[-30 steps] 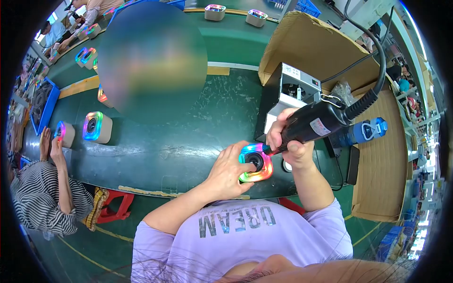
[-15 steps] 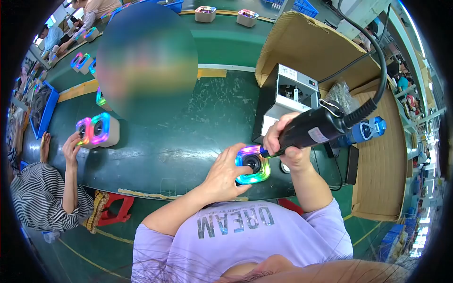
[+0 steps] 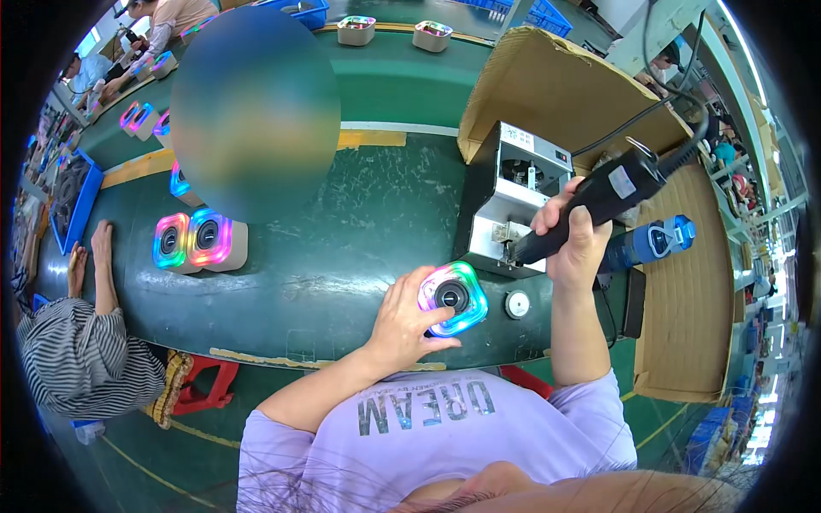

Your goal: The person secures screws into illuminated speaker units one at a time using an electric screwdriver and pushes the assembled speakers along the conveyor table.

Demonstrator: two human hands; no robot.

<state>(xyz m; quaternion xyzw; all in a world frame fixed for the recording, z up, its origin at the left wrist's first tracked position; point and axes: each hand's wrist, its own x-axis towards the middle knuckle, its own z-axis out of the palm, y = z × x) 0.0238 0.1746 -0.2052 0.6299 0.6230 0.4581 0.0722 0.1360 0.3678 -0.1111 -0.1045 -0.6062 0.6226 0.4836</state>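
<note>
My left hand [image 3: 405, 321] is closed on a square speaker [image 3: 466, 321] with a glowing rainbow ring and a black round centre, its thumb over the front. In my right hand [image 3: 578, 244] is a black electric screwdriver [image 3: 599, 198], held tilted. The screwdriver's lower end is at the metal front of a black and silver machine [image 3: 487, 201], away from the speaker; its exact tip is hard to make out. A small white round piece [image 3: 516, 304] lies on the green table [image 3: 376, 205], between the speaker and my right forearm.
Two lit speakers [image 3: 205, 243] stand side by side at the left, near a seated person in a striped top [image 3: 85, 355]. Behind the machine is an open cardboard box [image 3: 547, 85]. A blue bottle [image 3: 652, 243] stands at the right. A large blurred disc hides part of the table.
My right hand has lifted the screwdriver off the speaker and moved it right to the machine. The striped-top person's hand has drawn back from the two speakers, which have shifted right.
</note>
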